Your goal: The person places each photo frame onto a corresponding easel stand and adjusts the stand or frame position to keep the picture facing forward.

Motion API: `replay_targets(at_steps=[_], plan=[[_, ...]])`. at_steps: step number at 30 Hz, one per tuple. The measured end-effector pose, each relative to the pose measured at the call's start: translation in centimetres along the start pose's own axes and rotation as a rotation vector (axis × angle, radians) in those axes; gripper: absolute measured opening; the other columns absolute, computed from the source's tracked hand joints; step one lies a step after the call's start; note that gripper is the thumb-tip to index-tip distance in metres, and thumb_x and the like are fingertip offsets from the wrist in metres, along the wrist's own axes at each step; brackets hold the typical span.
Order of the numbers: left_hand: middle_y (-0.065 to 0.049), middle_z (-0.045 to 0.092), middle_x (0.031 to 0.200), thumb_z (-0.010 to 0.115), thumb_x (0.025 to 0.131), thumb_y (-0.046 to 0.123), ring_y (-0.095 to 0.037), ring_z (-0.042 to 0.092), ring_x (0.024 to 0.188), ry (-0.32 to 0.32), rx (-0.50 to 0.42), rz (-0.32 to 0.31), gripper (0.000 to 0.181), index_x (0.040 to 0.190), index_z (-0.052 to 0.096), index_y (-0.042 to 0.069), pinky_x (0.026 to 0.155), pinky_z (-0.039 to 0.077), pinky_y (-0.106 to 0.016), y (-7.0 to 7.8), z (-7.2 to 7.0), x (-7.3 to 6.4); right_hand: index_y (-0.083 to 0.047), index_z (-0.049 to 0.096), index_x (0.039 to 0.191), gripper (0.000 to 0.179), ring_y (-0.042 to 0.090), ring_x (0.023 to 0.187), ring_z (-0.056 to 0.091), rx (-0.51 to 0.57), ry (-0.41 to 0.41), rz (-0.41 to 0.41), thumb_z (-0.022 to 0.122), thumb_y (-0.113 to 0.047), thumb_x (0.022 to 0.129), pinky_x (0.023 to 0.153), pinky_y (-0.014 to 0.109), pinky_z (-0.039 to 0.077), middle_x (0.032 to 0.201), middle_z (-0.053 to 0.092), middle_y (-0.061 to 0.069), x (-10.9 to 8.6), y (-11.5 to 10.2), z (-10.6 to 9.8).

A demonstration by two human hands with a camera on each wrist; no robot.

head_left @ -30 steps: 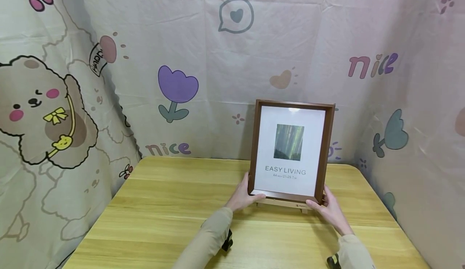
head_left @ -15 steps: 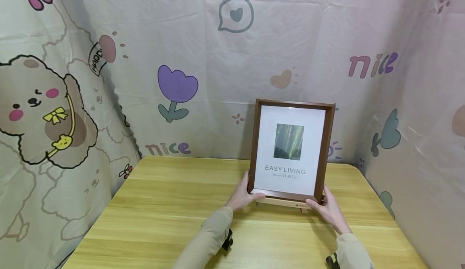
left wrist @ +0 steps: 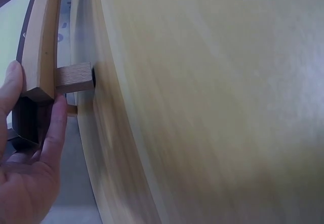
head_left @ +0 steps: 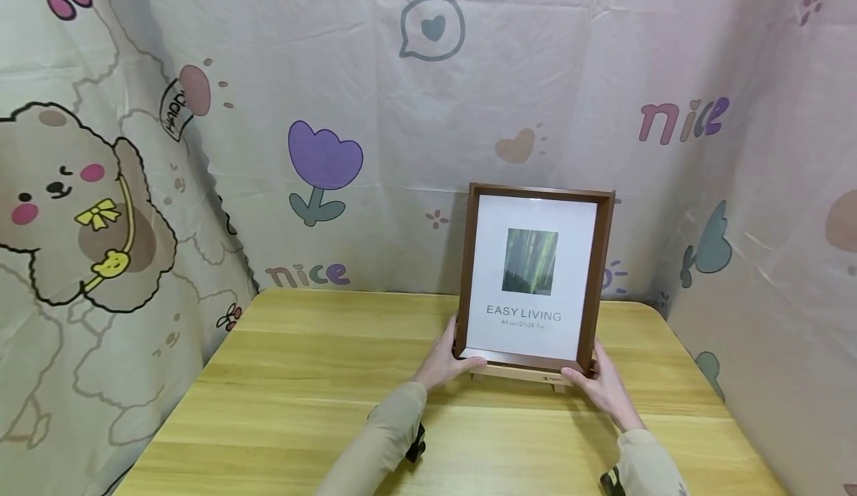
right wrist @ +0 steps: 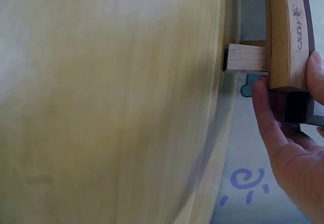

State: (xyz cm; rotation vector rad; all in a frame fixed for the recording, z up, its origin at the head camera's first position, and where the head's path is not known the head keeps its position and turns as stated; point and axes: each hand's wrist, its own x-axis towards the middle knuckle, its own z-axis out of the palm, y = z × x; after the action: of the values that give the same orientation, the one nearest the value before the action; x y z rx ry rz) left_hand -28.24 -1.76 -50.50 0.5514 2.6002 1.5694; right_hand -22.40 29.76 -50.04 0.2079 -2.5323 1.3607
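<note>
A brown picture frame [head_left: 535,340] with a white insert reading "EASY LIVING" stands upright, leaning slightly back, on a small light-wood easel [head_left: 522,374]. My left hand [head_left: 442,362] grips the frame's lower left corner, thumb over its front edge and fingers behind. At the lower right corner my right hand [head_left: 602,384] grips it the same way. In the left wrist view the fingers [left wrist: 56,133] reach under the corner, beside the end of the easel's ledge [left wrist: 41,46]. The right wrist view has the thumb [right wrist: 316,74] on the frame front, near the ledge's printed logo [right wrist: 298,29].
The easel stands on a wooden table [head_left: 301,377] with rounded far corners. Behind it hangs a printed cloth [head_left: 402,139] with flowers and the word "nice"; another cloth [head_left: 67,206] with a bear covers the left side. Short easel feet [left wrist: 76,77] touch the tabletop.
Both hands keep their grip on the frame's lower corners, and the frame stays on the easel. The whole head view has shifted very slightly.
</note>
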Motion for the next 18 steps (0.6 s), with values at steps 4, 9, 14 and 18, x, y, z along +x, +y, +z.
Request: replay_targets(at_steps=[4,9,14,18], plan=[[-0.028,0.025,0.163,0.082,0.083,0.039,-0.047,0.036,0.147,0.001,-0.009,-0.003,0.115,0.162,0.006,0.002,0.119,0.035,-0.061,-0.2,-0.2,-0.1,0.007,0.022,0.155,0.085,0.058,0.109,0.063,-0.017,0.007,0.004,0.075,-0.004,0.088,0.080,0.020,0.056,0.128,0.055,0.043,0.1,0.0,0.3],[-0.027,0.025,0.164,0.082,0.084,0.037,-0.046,0.034,0.148,0.007,-0.014,0.006,0.115,0.162,0.005,0.004,0.119,0.034,-0.061,-0.4,-0.5,-0.2,0.007,0.025,0.154,0.084,0.058,0.109,0.063,-0.020,0.015,-0.001,0.075,-0.005,0.087,0.080,0.021,0.057,0.129,0.055,0.042,0.4,0.1,0.7],[-0.025,0.023,0.165,0.082,0.085,0.036,-0.045,0.032,0.149,0.016,-0.009,0.016,0.115,0.162,0.004,0.005,0.120,0.033,-0.061,-0.7,-0.7,-0.3,0.006,0.024,0.155,0.086,0.059,0.110,0.062,-0.032,0.014,-0.010,0.076,-0.005,0.087,0.084,0.032,0.059,0.133,0.052,0.043,0.5,-0.1,1.0],[-0.023,0.020,0.167,0.082,0.084,0.037,-0.046,0.031,0.149,0.026,-0.002,0.011,0.116,0.163,0.002,0.008,0.120,0.032,-0.063,-0.8,-0.9,-0.5,0.003,0.019,0.157,0.090,0.059,0.112,0.061,-0.051,0.008,-0.027,0.075,-0.006,0.088,0.090,0.048,0.058,0.139,0.047,0.043,0.5,-0.3,1.3]])
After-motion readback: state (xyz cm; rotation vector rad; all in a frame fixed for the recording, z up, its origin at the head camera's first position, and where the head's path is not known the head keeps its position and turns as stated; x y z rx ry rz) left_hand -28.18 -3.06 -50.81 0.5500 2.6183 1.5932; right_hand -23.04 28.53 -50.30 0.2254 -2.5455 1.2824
